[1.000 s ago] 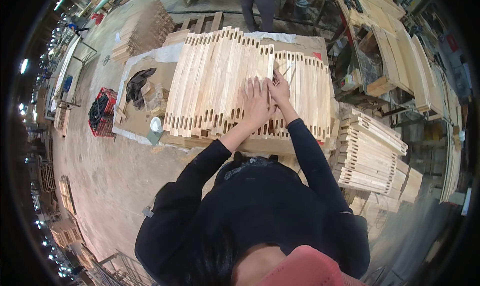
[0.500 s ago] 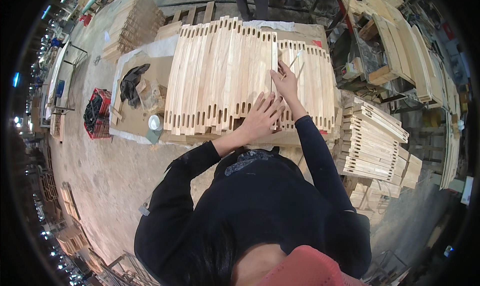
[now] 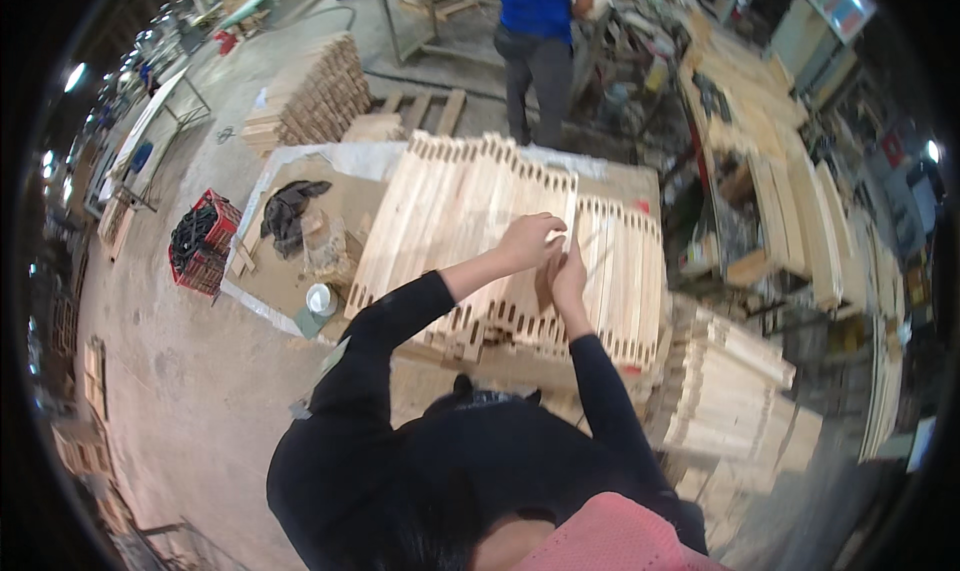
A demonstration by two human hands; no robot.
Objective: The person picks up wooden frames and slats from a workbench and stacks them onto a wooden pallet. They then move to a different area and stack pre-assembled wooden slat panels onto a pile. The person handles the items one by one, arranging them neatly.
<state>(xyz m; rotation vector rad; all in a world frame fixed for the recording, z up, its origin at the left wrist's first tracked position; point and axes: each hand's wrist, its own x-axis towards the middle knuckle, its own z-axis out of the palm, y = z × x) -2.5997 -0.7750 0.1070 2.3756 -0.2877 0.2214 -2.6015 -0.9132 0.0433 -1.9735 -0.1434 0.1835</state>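
Head view: a person in black sleeves worked both hands over a spread of pale notched wooden slats [image 3: 450,221] on a tabletop [image 3: 630,186].

Left hand [image 3: 530,239] curled its fingers over the top of one light wooden slat [image 3: 570,211] standing out from the row near the middle of the spread, while the right hand [image 3: 565,271], just beside and below it, pressed against the same piece; whether those fingers were clenched could not be told. A stack of similar pale slats [image 3: 725,391] stood at the right. A white round tub [image 3: 320,299] and a red crate [image 3: 205,241] sat at the left; another person in a blue shirt [image 3: 540,1] stood beyond the tabletop.
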